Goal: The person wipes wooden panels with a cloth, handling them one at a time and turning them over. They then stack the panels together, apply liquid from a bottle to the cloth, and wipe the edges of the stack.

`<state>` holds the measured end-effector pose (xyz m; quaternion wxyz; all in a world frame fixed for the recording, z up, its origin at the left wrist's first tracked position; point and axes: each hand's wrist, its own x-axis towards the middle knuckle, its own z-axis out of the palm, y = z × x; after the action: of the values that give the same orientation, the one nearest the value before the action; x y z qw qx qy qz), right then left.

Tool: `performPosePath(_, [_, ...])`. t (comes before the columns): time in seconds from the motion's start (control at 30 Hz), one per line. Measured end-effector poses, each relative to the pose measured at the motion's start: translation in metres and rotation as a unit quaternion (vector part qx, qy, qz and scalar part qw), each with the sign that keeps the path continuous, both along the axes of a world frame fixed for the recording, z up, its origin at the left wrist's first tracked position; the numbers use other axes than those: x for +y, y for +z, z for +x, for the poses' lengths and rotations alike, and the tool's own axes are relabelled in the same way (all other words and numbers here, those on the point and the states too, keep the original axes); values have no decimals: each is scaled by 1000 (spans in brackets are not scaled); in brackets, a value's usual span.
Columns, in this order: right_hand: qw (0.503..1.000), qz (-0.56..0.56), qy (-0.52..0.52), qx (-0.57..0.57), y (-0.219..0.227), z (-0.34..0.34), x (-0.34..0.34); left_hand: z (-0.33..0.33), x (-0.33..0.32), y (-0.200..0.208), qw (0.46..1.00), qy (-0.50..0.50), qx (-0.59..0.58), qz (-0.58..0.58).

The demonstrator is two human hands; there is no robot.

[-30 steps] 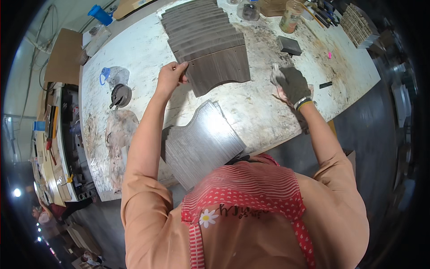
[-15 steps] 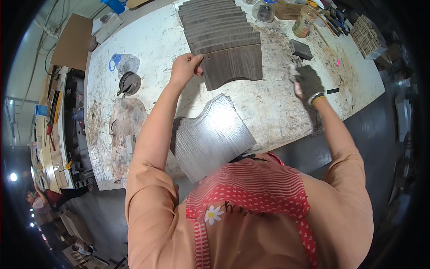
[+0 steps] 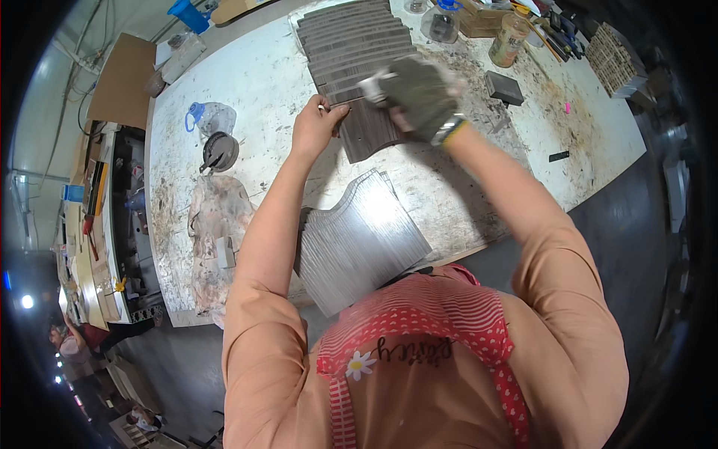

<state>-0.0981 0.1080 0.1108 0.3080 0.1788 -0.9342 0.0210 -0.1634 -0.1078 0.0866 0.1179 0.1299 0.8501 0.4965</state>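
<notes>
A row of overlapping dark wood-grain panels [image 3: 351, 46] runs away from me over the table. My left hand [image 3: 315, 129] is bare and pinches the left edge of the nearest panel [image 3: 365, 136], which has a curved near edge. Over that panel's right part is my right hand [image 3: 422, 101], in a dark grey-green work glove. Its fingers are closed round a whitish wad [image 3: 373, 91] that looks like cloth; motion blurs it. The hand hides the panel's right side. Closer to my body lies a stack of shiny grey wood-grain panels [image 3: 363, 236] with curved edges.
On the stained white table [image 3: 262, 82], a clear jug [image 3: 213, 118], dark round dish [image 3: 221, 152] and stained cloth [image 3: 217, 213] lie left. A dark block [image 3: 504, 87], bottle [image 3: 509, 37], blue-capped jar [image 3: 441, 22] and pens [image 3: 557, 37] are right. A person [image 3: 71, 344] is far left.
My right hand has swung left from the bare tabletop near the dark block onto the nearest panel, carrying the whitish wad. My left hand stays at that panel's left edge.
</notes>
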Motion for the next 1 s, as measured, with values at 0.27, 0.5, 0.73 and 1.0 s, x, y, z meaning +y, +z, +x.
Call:
performPosePath(0.27, [926, -240, -254, -140, -34, 62, 162, 3, 6, -4, 970, 29, 223, -95])
performPosePath(0.5, [871, -328, -263, -253, -23, 20, 56, 5, 45, 0, 929, 68, 351, -97])
performPosePath(0.73, [854, -373, -249, -262, -30, 15, 56, 5, 57, -15, 941, 104, 308, -92])
performPosePath(1.0, [853, -393, -246, -240, -38, 20, 55, 9, 58, -16, 958, 85, 273, -6])
